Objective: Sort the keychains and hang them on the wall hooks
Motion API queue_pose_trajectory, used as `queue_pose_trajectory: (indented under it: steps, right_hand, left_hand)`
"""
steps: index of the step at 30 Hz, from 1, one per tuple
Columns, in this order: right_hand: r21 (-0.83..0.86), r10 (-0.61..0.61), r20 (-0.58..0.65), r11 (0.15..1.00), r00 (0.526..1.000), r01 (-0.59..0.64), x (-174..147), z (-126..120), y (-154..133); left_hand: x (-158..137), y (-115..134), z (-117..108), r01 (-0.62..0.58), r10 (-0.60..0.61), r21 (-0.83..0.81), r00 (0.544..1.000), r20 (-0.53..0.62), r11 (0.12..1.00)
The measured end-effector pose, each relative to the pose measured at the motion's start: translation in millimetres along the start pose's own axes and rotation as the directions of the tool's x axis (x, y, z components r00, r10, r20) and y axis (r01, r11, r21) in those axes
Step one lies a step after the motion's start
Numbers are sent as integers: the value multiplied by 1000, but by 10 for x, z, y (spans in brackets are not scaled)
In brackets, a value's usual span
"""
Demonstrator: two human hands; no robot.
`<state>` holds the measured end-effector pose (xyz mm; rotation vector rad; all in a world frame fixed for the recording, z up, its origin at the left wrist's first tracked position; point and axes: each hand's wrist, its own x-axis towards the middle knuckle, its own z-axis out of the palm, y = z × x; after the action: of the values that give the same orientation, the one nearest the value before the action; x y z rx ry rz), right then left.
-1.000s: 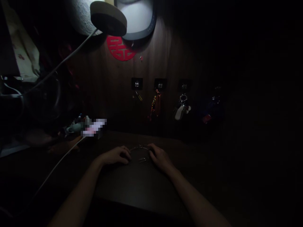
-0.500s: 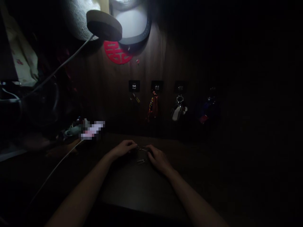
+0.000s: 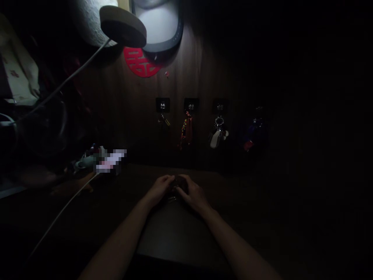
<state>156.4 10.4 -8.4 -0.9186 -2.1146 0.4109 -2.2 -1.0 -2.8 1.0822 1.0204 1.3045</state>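
the dark wood-grain wall (image 3: 201,58) fills the back, and the tabletop (image 3: 171,237) runs out from its foot, with only a weak patch of light on it in front of the hands. the round disc (image 3: 124,27) with its pale cable hangs at upper left, where the picture is brightest; the work lies well apart from that glow.

the left hand (image 3: 160,188) and right hand (image 3: 195,192) meet low over the tabletop, fingertips nearly together. the left fingers are drawn in close to one another; the right thumb reaches across toward them while the forefinger arches above, leaving a narrow dark gap. between the fingertips sits a small glinting thing (image 3: 176,184) (too dim to name any closer), mostly hidden, and i cannot tell which hand really pinches it.

just below, near the right thumb, the thin metal pieces (image 3: 171,199) lie on the tabletop.

for work this fine, i would rest both wrists on the surface, let one hand hold steady and the other make the small adjustments, and pinch lightly with the very tips. tilting the hands open would let in more light, and a careless thumb could knock those pieces away.
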Motion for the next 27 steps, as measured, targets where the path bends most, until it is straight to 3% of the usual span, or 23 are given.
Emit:
queue_pose_trajectory:
  steps: [14, 22, 27]
  right_hand:
    - [-116, -138, -117, 985, 984, 124, -16, 30, 63]
    - [-198, -200, -179, 966, 963, 164, -19, 16, 41]
    - [-203, -177, -186, 969, 967, 138, -10, 3, 40]
  left_hand:
    - [-78, 73, -3, -51, 63, 341, 998, -22, 939]
    - [-100, 74, 15, -10, 9, 305, 1000, 4, 952]
    - [-99, 65, 13, -16, -3, 200, 996, 93, 980]
